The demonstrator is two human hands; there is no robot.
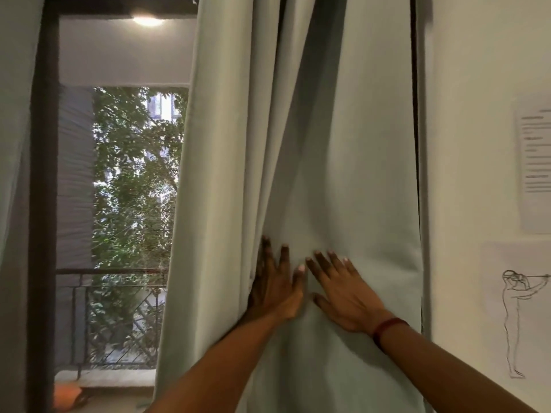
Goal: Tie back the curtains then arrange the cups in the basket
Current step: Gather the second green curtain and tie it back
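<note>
Curtain (pixel 343 150), judged soft and light, is pressed by flat-fingered left hand (pixel 275 289) and right hand (pixel 343 296), nothing gripped; best gathered at mid-height.

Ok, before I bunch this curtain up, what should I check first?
1. Both hands on curtain: ok; left hand and right hand lie flat on it.
2. Grip on it: not ok; fingers straight, only pressing.
3. A tieback at hand: cannot tell; none in view.
4. Tie on other curtain: cannot tell; only its edge shows.
5. Location of cups, basket: cannot tell; out of view.
</note>
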